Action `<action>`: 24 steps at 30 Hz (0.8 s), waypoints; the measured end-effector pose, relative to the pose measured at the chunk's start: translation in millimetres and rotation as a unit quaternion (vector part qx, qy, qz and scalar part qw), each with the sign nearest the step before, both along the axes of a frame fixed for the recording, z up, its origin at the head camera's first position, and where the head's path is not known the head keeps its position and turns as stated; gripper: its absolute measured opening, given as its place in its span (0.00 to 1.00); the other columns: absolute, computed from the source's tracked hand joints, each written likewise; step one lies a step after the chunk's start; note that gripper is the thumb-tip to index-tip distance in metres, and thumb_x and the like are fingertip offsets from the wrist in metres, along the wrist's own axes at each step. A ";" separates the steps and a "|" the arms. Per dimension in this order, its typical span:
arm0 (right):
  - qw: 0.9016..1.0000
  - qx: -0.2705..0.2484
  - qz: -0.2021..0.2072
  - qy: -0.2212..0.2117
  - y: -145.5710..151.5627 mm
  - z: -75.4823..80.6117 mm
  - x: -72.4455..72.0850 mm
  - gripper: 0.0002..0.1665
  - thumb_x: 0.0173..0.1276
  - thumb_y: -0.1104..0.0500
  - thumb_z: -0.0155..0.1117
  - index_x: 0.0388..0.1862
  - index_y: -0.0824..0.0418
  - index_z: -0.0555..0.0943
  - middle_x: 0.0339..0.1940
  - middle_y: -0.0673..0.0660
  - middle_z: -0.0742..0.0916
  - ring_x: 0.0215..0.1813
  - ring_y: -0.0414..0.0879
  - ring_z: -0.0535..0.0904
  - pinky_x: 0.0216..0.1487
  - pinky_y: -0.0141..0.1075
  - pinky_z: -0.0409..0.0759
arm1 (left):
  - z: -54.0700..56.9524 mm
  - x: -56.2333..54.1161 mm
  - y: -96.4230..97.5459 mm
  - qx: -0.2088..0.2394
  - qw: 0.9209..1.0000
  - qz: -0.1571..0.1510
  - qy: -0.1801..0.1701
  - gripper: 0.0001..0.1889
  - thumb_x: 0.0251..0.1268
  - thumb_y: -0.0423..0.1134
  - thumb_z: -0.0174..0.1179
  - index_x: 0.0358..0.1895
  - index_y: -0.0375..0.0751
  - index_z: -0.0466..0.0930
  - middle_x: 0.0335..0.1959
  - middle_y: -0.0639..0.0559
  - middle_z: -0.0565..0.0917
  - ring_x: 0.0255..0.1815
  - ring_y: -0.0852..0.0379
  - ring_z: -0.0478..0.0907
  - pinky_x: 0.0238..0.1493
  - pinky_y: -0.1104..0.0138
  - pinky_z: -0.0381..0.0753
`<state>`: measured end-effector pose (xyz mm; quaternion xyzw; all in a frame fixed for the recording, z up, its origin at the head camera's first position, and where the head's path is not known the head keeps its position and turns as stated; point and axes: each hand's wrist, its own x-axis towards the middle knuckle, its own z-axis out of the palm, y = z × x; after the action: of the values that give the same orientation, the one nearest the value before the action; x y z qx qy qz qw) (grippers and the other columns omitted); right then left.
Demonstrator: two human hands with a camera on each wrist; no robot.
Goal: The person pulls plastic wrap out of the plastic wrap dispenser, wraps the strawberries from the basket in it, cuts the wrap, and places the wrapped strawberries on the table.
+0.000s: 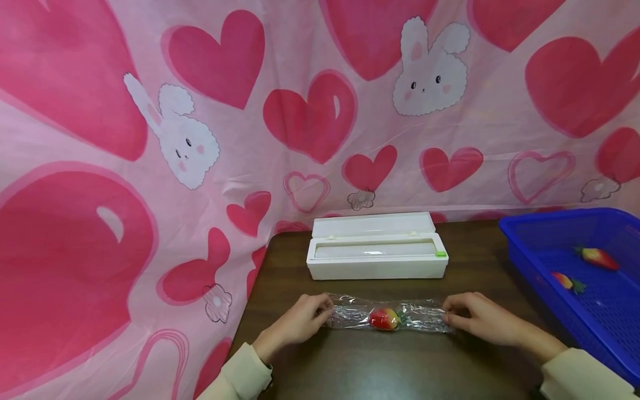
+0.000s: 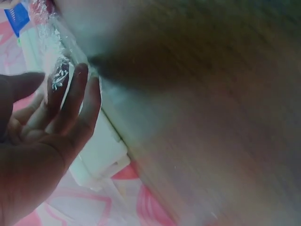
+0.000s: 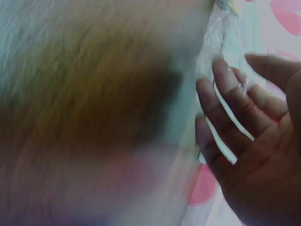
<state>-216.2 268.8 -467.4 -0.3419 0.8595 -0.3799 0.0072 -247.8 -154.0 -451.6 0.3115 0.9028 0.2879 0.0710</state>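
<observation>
A red and yellow strawberry (image 1: 384, 319) with green leaves lies inside a strip of clear plastic wrap (image 1: 422, 316), low over the dark table. My left hand (image 1: 306, 318) holds the left end of the wrap at the fingertips. At the right end, my right hand (image 1: 482, 319) holds the film between thumb and fingers. Crinkled film shows by the fingers of the left hand (image 2: 51, 113) in the left wrist view. In the right wrist view, film runs up from the fingertips of the right hand (image 3: 254, 122).
Behind the wrap stands a white cling film dispenser (image 1: 377, 266), its lid raised and a roll inside. To the right, a blue plastic basket (image 1: 542, 278) contains two more strawberries (image 1: 599, 258). A pink heart-patterned cloth (image 1: 310, 183) hangs behind and left of the brown table (image 1: 380, 366).
</observation>
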 end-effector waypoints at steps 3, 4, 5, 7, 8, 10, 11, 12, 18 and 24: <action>1.000 0.019 -0.017 -0.004 -3.0 -1.0 -0.2 0.13 0.74 0.61 0.64 0.28 0.49 0.80 0.22 0.35 0.77 0.26 0.29 0.70 0.26 0.30 0.69 | -1.5 -1.3 2.8 0.003 1.000 0.013 0.007 0.05 0.74 0.34 0.60 0.43 0.40 0.85 0.31 0.57 0.86 0.31 0.68 0.78 0.38 0.69 0.80; 0.999 0.026 -0.021 -0.006 -3.6 -1.9 -0.5 0.14 0.74 0.61 0.64 0.26 0.49 0.79 0.22 0.35 0.75 0.25 0.29 0.69 0.26 0.30 0.68 | -2.3 -2.0 3.7 0.005 1.000 0.017 0.011 0.05 0.74 0.34 0.61 0.41 0.39 0.86 0.29 0.57 0.86 0.29 0.68 0.77 0.36 0.70 0.79; 0.999 0.032 -0.026 -0.009 -4.4 -2.9 -0.8 0.15 0.73 0.60 0.65 0.25 0.49 0.78 0.21 0.34 0.74 0.25 0.29 0.68 0.26 0.30 0.68 | -3.0 -2.4 4.7 0.007 1.000 0.021 0.013 0.04 0.73 0.33 0.61 0.40 0.38 0.86 0.28 0.57 0.85 0.27 0.68 0.76 0.35 0.70 0.79; 0.998 0.045 -0.044 -0.011 -5.9 -4.2 -1.6 0.15 0.71 0.61 0.66 0.24 0.49 0.78 0.21 0.35 0.73 0.25 0.29 0.68 0.26 0.30 0.67 | -4.4 -3.6 6.6 0.006 0.999 0.027 0.023 0.03 0.71 0.32 0.63 0.38 0.37 0.85 0.26 0.56 0.85 0.26 0.67 0.76 0.32 0.70 0.78; 0.997 0.054 -0.056 -0.013 -6.7 -4.1 -1.9 0.14 0.69 0.61 0.67 0.24 0.50 0.78 0.21 0.36 0.73 0.25 0.29 0.68 0.26 0.30 0.67 | -4.8 -4.1 7.4 0.004 0.999 0.028 0.032 0.03 0.70 0.32 0.63 0.38 0.37 0.85 0.26 0.56 0.84 0.26 0.67 0.76 0.31 0.70 0.77; 0.993 0.079 -0.091 -0.013 -9.1 -2.3 -0.8 0.11 0.68 0.60 0.69 0.27 0.50 0.78 0.22 0.39 0.75 0.25 0.32 0.68 0.26 0.32 0.67 | -4.5 -4.1 9.3 -0.007 0.998 0.034 0.048 0.02 0.68 0.32 0.65 0.39 0.37 0.84 0.29 0.55 0.84 0.28 0.65 0.76 0.32 0.69 0.78; 0.989 0.093 -0.112 -0.009 -11.0 -0.5 0.5 0.09 0.67 0.60 0.70 0.29 0.51 0.78 0.23 0.40 0.76 0.27 0.33 0.69 0.27 0.33 0.68 | -3.8 -3.4 10.2 -0.017 0.997 0.040 0.059 0.03 0.67 0.33 0.66 0.40 0.38 0.84 0.31 0.54 0.84 0.30 0.63 0.77 0.34 0.68 0.78; 0.985 0.110 -0.132 0.005 -13.1 1.8 2.4 0.07 0.66 0.59 0.71 0.33 0.51 0.80 0.26 0.41 0.77 0.29 0.34 0.71 0.29 0.34 0.71 | -2.7 -2.6 10.9 -0.030 0.996 0.047 0.071 0.05 0.67 0.35 0.67 0.42 0.39 0.84 0.33 0.54 0.83 0.33 0.62 0.77 0.35 0.67 0.79; 0.950 0.187 -0.106 0.228 -30.9 13.2 12.8 0.18 0.55 0.55 0.80 0.43 0.54 0.84 0.38 0.44 0.80 0.37 0.39 0.76 0.38 0.42 0.80 | 10.1 4.0 18.1 -0.122 0.982 0.009 0.141 0.16 0.62 0.44 0.72 0.51 0.46 0.84 0.45 0.56 0.79 0.46 0.59 0.75 0.48 0.63 0.80; 0.913 0.246 -0.007 0.325 -43.8 1.5 12.5 0.14 0.46 0.60 0.79 0.26 0.51 0.79 0.30 0.44 0.77 0.31 0.43 0.74 0.30 0.38 0.72 | 5.7 7.5 27.8 -0.217 0.955 -0.083 0.182 0.11 0.59 0.42 0.73 0.43 0.47 0.87 0.39 0.58 0.81 0.36 0.64 0.76 0.39 0.69 0.79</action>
<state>-203.8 225.0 -465.9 -0.4277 0.8830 -0.0247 -0.1918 -240.3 -126.3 -445.8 0.4097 0.9121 0.0162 -0.0053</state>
